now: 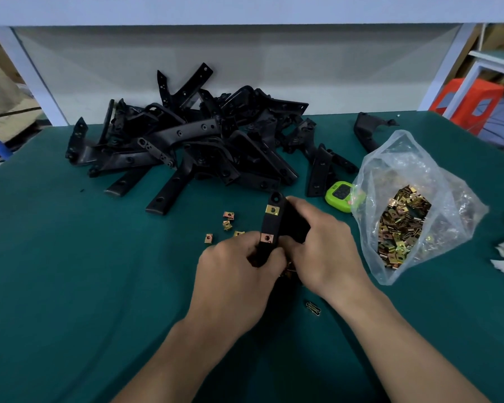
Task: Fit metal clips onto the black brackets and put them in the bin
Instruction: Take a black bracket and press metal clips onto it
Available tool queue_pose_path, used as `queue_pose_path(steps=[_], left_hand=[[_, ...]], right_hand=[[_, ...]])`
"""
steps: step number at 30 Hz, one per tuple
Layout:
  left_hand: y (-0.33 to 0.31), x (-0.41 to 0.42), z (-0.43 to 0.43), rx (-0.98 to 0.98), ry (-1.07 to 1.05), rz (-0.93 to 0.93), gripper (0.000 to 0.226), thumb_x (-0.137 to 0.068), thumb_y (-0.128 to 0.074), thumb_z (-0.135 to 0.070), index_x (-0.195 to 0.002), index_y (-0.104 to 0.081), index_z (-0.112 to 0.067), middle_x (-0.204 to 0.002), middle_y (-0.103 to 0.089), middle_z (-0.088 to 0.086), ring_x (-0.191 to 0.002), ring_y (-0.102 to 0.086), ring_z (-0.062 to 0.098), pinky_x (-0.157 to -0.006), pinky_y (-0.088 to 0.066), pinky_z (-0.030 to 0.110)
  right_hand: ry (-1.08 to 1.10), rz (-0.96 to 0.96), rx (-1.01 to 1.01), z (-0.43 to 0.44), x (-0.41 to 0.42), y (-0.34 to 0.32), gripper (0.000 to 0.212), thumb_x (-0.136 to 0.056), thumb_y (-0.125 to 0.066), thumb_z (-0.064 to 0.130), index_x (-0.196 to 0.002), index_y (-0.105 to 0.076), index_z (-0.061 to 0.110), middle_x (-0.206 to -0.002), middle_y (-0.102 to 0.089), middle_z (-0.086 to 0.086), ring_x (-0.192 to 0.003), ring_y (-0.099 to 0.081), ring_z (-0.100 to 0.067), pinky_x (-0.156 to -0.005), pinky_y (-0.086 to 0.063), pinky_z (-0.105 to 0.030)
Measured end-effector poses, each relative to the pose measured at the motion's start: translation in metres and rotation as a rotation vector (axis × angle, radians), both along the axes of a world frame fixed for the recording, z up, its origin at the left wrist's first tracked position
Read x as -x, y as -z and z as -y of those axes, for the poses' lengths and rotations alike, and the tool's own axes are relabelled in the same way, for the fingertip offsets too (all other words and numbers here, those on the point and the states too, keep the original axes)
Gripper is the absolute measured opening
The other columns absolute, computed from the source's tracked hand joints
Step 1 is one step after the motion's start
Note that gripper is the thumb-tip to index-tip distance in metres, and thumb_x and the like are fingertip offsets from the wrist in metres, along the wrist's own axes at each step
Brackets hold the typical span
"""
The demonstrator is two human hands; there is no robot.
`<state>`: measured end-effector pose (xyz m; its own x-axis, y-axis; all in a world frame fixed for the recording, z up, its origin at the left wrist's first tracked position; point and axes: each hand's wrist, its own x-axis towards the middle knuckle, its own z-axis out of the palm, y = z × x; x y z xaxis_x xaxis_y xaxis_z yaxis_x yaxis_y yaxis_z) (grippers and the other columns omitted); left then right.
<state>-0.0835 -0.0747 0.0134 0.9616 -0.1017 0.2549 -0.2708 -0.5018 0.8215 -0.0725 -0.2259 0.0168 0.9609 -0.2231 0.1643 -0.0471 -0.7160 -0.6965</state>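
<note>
Centrally, from the head view: long black plastic bracket (269, 228) held just above the dark green worktop (70, 257), long axis running away from the body, far end tipped slightly right. Gripped at the near end by the left hand (233, 274), fingers (245, 242) curled round the lower part. Clasped along its right side by the right hand (323, 242), fingers there wrapped over the far edge.

Two brass-coloured square metal clips (272, 210) already seated on the upward face, one near the far end and one midway, just beyond the left fingertips. Near end hidden by the grip, so unclear whether another clip is going on there.

Loose clips (228, 215) scattered on the worktop just left of the bracket, nearer the left hand, so probably an easy next pick for that side. Clear plastic bag of clips (402, 228) lying open to the right, nearer the right hand, with a small lime-green timer (342, 196) beside it. Tangled pile of black brackets (192, 141) further back, against a pale wall panel. Orange stool (466, 103) beyond the right corner. No bin in sight.
</note>
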Motion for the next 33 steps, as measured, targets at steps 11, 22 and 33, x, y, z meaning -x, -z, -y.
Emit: queue_pose_path(steps=[11, 22, 33], left_hand=[[0.004, -0.007, -0.006, -0.072, 0.015, 0.123, 0.025, -0.086, -0.073, -0.029, -0.065, -0.063, -0.019, -0.051, -0.047, -0.009, -0.047, -0.037, 0.012, -0.048, -0.029, 0.015], [0.009, -0.004, 0.000, -0.073, 0.005, 0.052, 0.019, -0.082, -0.058, -0.048, -0.074, -0.057, -0.031, -0.061, -0.060, -0.011, -0.050, -0.049, 0.011, -0.050, -0.039, 0.023], [0.007, -0.005, 0.004, 0.018, -0.026, 0.029, 0.017, -0.087, -0.066, -0.024, -0.073, -0.058, -0.029, -0.059, -0.060, -0.015, -0.048, -0.052, 0.006, -0.046, -0.036, 0.011]], right_hand=[[-0.008, 0.031, -0.035, 0.000, 0.001, -0.001, 0.063, -0.083, -0.078, 0.025, -0.138, -0.053, 0.044, -0.102, -0.072, 0.012, -0.098, -0.067, -0.018, -0.088, -0.057, -0.042], [-0.039, 0.015, 0.040, 0.000, 0.000, 0.001, 0.064, -0.086, -0.075, 0.027, -0.141, -0.048, 0.044, -0.110, -0.072, 0.007, -0.103, -0.067, -0.024, -0.091, -0.055, -0.044], [-0.149, -0.014, 0.049, 0.001, 0.000, -0.001, 0.064, -0.087, -0.071, 0.027, -0.142, -0.044, 0.046, -0.113, -0.071, 0.012, -0.106, -0.066, -0.017, -0.091, -0.055, -0.041]])
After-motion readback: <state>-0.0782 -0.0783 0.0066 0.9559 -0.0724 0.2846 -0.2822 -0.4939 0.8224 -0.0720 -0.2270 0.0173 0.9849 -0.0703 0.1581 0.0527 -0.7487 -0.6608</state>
